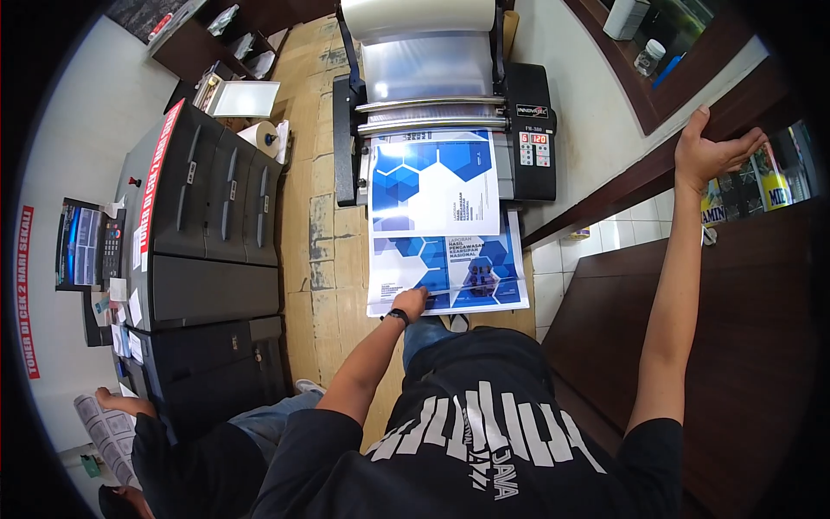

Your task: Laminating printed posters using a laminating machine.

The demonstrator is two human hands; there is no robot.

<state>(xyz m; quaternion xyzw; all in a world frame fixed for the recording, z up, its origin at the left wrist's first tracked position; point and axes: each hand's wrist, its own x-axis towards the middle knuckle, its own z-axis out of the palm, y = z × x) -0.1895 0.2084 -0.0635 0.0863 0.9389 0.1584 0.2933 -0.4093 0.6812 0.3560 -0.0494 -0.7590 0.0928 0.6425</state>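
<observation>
My left hand (411, 303), with a black band at the wrist, rests on the near edge of a stack of blue and white printed sheets (415, 259). Whether its fingers grip a sheet cannot be told. One printed sheet (434, 188) lies partly over the stack, its far end at the rollers (431, 123) of a black roll laminator (537, 117). Clear film (428, 61) runs down to the rollers from a large film roll (418, 13). Far to the right, my right hand (710, 152) is raised with its fingers apart, beside a dark wooden door frame, holding nothing visible.
A large dark printer (214, 272) stands on the left, with a monitor (81, 243) beyond it. At the lower left a co-worker (194, 454) holds printed paper (107, 434). A brown wooden door (733, 311) is on the right. A shelf (194, 52) stands at the upper left.
</observation>
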